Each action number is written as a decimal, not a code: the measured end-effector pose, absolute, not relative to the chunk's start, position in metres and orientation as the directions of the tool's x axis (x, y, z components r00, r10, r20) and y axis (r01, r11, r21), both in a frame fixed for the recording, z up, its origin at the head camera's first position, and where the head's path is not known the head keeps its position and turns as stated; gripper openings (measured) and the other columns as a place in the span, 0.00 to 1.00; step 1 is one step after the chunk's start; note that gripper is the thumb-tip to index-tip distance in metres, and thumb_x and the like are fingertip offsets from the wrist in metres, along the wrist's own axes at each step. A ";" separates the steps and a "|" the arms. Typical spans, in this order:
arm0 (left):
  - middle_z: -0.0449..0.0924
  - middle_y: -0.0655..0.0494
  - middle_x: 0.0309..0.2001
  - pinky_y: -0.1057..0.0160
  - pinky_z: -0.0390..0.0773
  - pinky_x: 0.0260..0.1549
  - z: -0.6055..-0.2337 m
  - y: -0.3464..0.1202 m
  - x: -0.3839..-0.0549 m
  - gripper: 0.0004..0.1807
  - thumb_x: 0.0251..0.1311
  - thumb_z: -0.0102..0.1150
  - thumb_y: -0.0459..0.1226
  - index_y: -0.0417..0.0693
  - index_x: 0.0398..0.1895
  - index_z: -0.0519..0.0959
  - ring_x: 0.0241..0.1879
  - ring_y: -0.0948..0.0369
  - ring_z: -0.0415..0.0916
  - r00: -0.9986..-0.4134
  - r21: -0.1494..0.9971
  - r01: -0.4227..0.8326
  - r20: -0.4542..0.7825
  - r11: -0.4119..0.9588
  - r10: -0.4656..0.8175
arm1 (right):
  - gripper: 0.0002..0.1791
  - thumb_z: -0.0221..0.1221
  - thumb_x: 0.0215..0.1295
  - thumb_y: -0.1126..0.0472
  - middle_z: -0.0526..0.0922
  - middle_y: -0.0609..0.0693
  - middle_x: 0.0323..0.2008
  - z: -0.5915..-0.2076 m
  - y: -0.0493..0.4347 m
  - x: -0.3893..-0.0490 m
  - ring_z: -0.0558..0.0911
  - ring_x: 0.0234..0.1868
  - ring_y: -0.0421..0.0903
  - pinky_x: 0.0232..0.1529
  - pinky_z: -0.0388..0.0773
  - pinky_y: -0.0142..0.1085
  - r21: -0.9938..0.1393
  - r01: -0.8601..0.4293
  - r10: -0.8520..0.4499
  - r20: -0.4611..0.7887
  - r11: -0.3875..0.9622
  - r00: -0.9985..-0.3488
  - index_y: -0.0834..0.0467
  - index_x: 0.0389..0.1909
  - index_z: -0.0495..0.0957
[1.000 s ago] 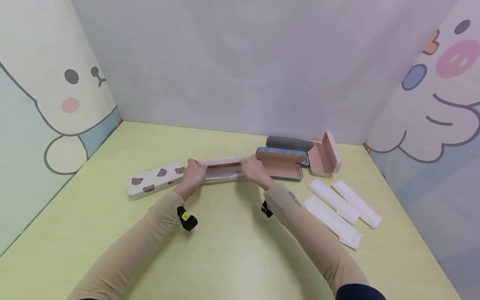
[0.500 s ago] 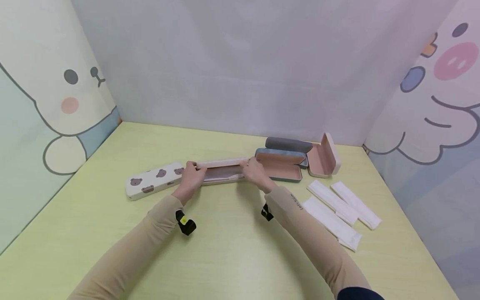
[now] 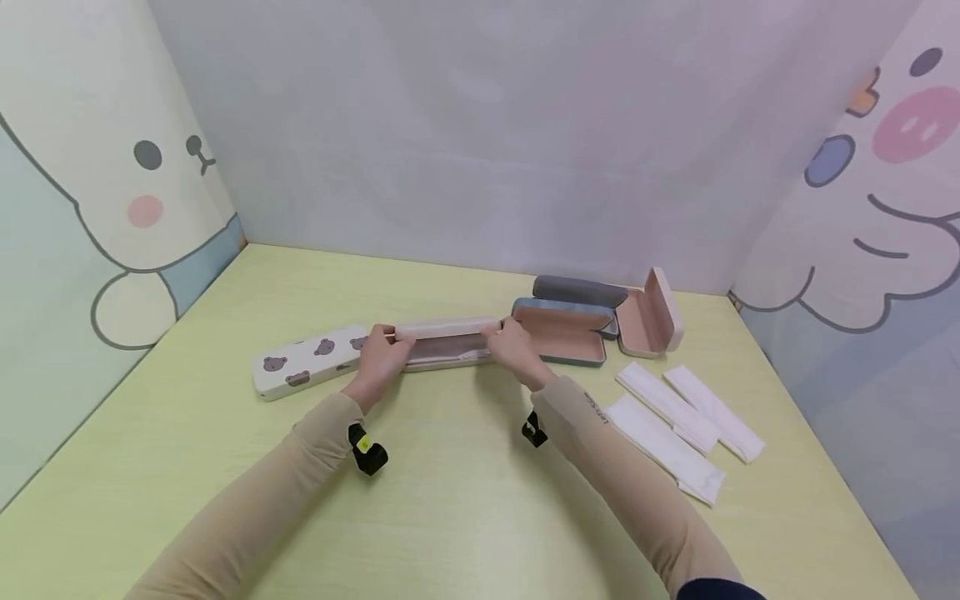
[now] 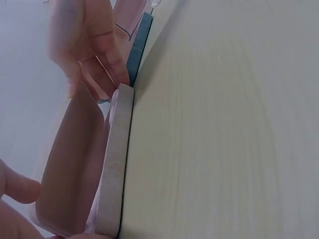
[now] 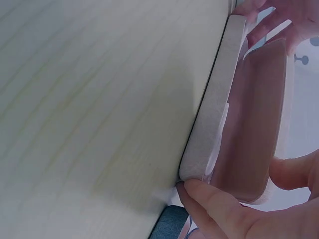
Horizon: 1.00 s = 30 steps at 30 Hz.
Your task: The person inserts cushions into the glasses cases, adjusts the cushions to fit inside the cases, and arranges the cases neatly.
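Note:
A long pale glasses case (image 3: 450,364) stands half-open on the table, its lid (image 3: 448,328) tilted up at the back. Some white cloth (image 3: 471,356) lies inside it. My left hand (image 3: 380,364) holds the case's left end, thumb against the lid. At the other end my right hand (image 3: 516,348) does the same; in the right wrist view its thumb (image 5: 289,172) presses the lid's edge while the fingers (image 5: 212,194) touch the end of the base (image 5: 212,104). Just left of my left hand lies a closed white case with brown bears (image 3: 311,361).
Right beside my right hand is an open blue-grey case (image 3: 566,343) with pink lining. Behind it stands a dark grey case (image 3: 579,291), and an open pink case (image 3: 641,321) to its right. Several folded white cloths (image 3: 667,406) lie at the right. A wall (image 3: 465,150) closes the back.
The lid seems to have tipped slightly forward, showing a little more of its pale outer side. Both hands stay at the same ends of the case.

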<state>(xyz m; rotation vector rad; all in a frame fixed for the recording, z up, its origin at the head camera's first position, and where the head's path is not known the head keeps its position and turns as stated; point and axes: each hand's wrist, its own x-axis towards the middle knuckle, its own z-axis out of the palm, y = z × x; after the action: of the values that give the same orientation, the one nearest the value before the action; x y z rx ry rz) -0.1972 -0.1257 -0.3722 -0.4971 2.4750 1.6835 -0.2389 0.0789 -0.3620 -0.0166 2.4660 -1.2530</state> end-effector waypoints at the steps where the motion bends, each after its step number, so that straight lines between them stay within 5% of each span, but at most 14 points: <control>1: 0.62 0.35 0.67 0.50 0.64 0.67 -0.372 -0.126 -0.197 0.31 0.67 0.44 0.39 0.33 0.69 0.54 0.66 0.45 0.62 -0.942 0.886 -0.323 -0.266 0.332 -0.205 | 0.34 0.42 0.74 0.48 0.56 0.62 0.72 -0.362 0.079 -0.239 0.62 0.70 0.58 0.66 0.66 0.53 -0.782 0.154 -0.176 -0.319 0.604 -0.931 0.65 0.72 0.50; 12: 0.58 0.35 0.69 0.49 0.61 0.68 -0.374 -0.128 -0.193 0.32 0.65 0.45 0.38 0.33 0.69 0.52 0.68 0.43 0.59 -0.950 0.878 -0.308 -0.259 0.366 -0.177 | 0.33 0.43 0.73 0.49 0.61 0.63 0.68 -0.369 0.080 -0.236 0.67 0.66 0.57 0.62 0.69 0.51 -0.788 0.123 -0.178 -0.283 0.604 -0.942 0.65 0.70 0.52; 19: 0.57 0.34 0.70 0.49 0.59 0.69 -0.377 -0.129 -0.193 0.32 0.66 0.47 0.38 0.33 0.69 0.53 0.70 0.43 0.56 -0.954 0.877 -0.298 -0.253 0.377 -0.163 | 0.28 0.43 0.72 0.53 0.68 0.61 0.59 -0.371 0.079 -0.233 0.70 0.50 0.52 0.48 0.69 0.44 -0.792 0.110 -0.171 -0.262 0.601 -0.950 0.65 0.66 0.57; 30: 0.59 0.36 0.70 0.49 0.60 0.69 -0.385 -0.128 -0.191 0.32 0.65 0.50 0.37 0.34 0.69 0.54 0.70 0.44 0.57 -0.948 0.878 -0.304 -0.243 0.370 -0.204 | 0.30 0.46 0.71 0.54 0.69 0.62 0.61 -0.377 0.077 -0.231 0.72 0.51 0.52 0.47 0.72 0.42 -0.784 0.092 -0.143 -0.225 0.613 -0.964 0.67 0.67 0.57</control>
<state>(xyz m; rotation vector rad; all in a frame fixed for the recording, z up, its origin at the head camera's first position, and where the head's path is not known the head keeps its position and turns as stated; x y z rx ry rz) -0.1914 -0.1278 -0.3852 -0.4691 2.5224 1.6469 -0.2312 0.0774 -0.3769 -0.0419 2.5752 -1.2742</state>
